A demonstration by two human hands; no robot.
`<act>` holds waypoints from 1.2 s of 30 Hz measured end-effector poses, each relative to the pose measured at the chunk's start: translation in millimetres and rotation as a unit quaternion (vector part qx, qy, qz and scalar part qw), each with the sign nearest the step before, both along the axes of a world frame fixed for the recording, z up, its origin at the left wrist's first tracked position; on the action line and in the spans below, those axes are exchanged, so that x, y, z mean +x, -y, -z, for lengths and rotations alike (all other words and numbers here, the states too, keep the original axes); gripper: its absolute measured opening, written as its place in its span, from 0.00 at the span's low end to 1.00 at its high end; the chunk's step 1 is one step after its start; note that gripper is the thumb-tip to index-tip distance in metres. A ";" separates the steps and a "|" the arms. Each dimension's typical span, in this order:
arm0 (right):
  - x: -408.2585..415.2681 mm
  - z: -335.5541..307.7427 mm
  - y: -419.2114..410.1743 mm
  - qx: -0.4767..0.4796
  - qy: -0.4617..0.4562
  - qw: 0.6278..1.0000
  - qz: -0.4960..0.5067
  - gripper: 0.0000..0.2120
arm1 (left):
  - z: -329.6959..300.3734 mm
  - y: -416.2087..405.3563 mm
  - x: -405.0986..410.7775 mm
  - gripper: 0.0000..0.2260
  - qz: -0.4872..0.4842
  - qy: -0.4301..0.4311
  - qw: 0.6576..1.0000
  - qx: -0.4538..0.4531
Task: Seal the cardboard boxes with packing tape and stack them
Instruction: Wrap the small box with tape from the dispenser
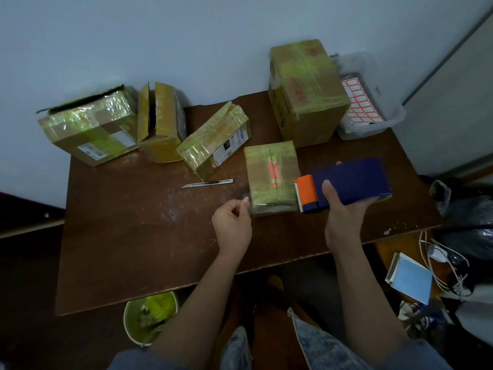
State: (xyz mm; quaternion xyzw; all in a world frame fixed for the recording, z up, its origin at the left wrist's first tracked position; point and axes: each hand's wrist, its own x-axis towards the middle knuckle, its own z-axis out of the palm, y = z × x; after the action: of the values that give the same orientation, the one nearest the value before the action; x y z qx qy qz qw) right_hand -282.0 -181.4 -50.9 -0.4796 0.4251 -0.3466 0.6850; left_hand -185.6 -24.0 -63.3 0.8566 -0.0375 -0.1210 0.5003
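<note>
On the far left of the brown worktop (112,236) sits a big box (89,126) wrapped in shiny tape, its back flap up. It has a white label, but the words are too small to read. Just beside it stands an open box (160,121) with its flaps apart. Next comes a tilted box (214,138), leaning toward the open one, with white labels and black print too blurry to read. In front of it a small utility knife (208,183) lies flat on the worktop.

The left hand (233,227) hovers low over the worktop. Its thumb and first finger pinch the end of a clear tape strip (272,208). The strip runs across the near edge of the small flat box (272,173) to the tape dispenser (346,184). The small flat box lies in the middle of the worktop and has an orange sticker with red writing that cannot be read.

The right hand (344,209) grips the blue and orange tape dispenser from below, thumb on the near side, fingers curled round the far side. Its toothed edge sits just at the right side of the small flat box.

Behind stands a tall box (306,94), taped all round, with red writing that cannot be read. At the far right a clear plastic tub (373,129) holds a sheet of red-edged blank stickers (361,104).
</note>
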 end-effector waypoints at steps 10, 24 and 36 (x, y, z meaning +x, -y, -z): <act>10.6 11.0 -8.9 -0.048 -0.010 0.998 -0.025 0.44 | 15.3 -3.7 8.8 0.16 -0.014 0.033 0.999 0.018; 9.9 20.6 -12.4 -0.061 -0.018 0.997 -0.033 0.43 | 30.3 -4.5 4.5 0.14 0.007 0.009 0.998 -0.054; 9.5 25.4 -13.3 -0.042 -0.016 0.999 -0.015 0.40 | 28.3 -2.6 3.2 0.10 0.021 0.005 0.999 -0.040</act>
State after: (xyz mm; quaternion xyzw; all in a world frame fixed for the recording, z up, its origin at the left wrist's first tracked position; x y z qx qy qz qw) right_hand -272.5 -168.1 -76.4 -0.5199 0.4132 -0.3462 0.6627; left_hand -182.4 -21.4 -91.5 0.8353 -0.0629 -0.1255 0.5315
